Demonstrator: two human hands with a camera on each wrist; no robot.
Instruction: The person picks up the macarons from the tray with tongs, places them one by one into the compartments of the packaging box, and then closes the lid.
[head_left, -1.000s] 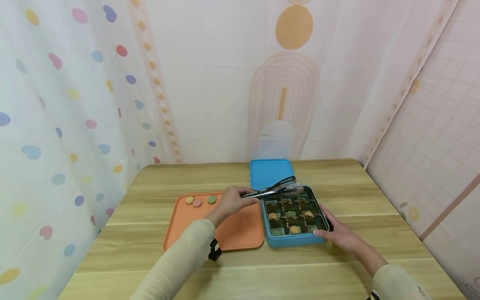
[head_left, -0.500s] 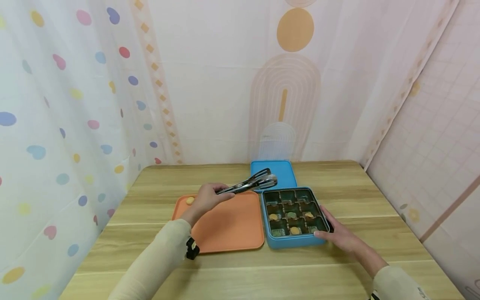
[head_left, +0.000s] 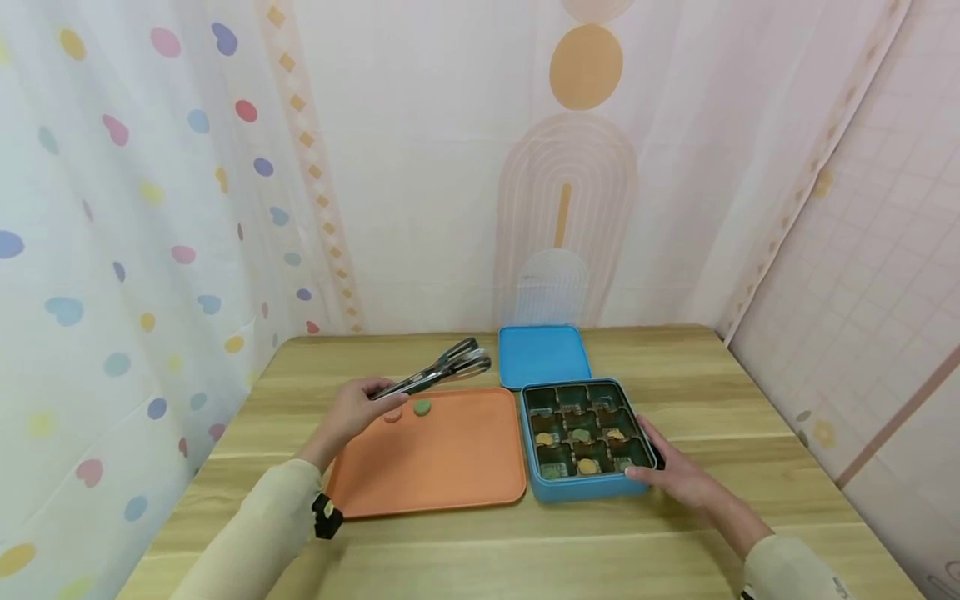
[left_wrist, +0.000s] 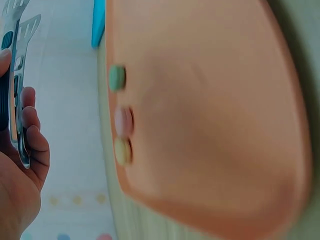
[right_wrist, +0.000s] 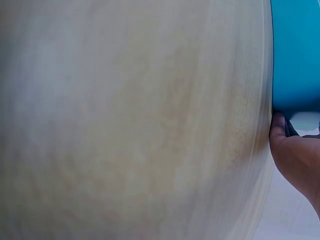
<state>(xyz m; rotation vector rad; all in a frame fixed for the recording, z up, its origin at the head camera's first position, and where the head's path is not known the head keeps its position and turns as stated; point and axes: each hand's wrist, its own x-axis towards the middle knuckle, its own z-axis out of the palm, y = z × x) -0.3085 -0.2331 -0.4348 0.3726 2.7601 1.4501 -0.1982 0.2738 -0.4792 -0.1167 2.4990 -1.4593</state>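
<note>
My left hand (head_left: 351, 414) grips a pair of metal tongs (head_left: 442, 367) above the left end of the orange tray (head_left: 442, 467). The tongs' slotted ends point right, with nothing between them. Along the tray's far edge sit a green macaron (head_left: 422, 407), a pink macaron (head_left: 393, 414) and a yellow macaron (left_wrist: 122, 151); the hand hides the yellow one in the head view. My right hand (head_left: 678, 475) holds the near right corner of the blue box (head_left: 585, 488), thumb in front, fingers along its side. Several macarons lie in the box's middle and near compartments.
Behind the box a flat blue lid (head_left: 543, 354) lies on the wooden table (head_left: 480, 550). The box stands close to the tray's right edge. Patterned curtains (head_left: 420, 208) hang around the back and sides of the table.
My left hand has carried the tongs leftward from over the box to above the tray's left end. The right hand stays at the box's corner.
</note>
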